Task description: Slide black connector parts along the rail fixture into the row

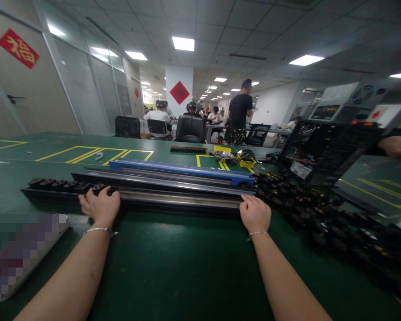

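My left hand [100,206] and my right hand [255,213] both rest on the near edge of a long metal rail [177,198] that lies across the green table [173,263]. On each hand the fingers curl over the rail's edge. Behind it lie more long rails [160,180] and a blue rail [180,169]. A black strip holding small dark caps [56,185] runs left of my left hand. A heap of small black parts [307,205] lies just right of my right hand.
A black plastic crate [324,151] stands tilted at the right. A metal bowl [222,155] and yellow items sit further back. Another person's arm [394,146] shows at the far right. People sit and stand in the background by chairs [190,129]. A blurred flat object [20,254] lies at the left.
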Motion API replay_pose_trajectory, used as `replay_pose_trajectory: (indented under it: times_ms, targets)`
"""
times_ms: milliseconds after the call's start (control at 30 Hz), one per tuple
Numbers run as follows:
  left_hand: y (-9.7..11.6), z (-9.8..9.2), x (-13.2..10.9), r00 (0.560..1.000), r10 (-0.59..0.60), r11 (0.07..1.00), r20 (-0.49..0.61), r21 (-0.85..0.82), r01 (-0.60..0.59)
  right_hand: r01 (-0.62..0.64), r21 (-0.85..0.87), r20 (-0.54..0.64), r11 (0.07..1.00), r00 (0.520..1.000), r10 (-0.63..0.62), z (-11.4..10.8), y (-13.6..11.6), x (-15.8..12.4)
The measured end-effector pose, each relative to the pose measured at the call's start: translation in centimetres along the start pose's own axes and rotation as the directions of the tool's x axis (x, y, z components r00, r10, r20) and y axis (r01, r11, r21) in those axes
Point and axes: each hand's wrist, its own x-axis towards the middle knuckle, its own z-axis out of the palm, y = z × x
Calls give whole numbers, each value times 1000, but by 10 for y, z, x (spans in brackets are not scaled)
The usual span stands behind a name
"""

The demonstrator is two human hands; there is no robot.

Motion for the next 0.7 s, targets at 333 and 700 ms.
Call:
replay_pose_trajectory:
  times_ms: [333, 700]
  targets:
    - [7, -6, -7, 1000, -3, 1000, -18, -27, 3, -1, 5, 49, 1000, 999, 0, -4, 0, 2]
    - [7, -1, -9, 996, 34, 999, -81, 19, -33, 21, 17, -11, 1000, 1000, -21, 1, 2, 3]
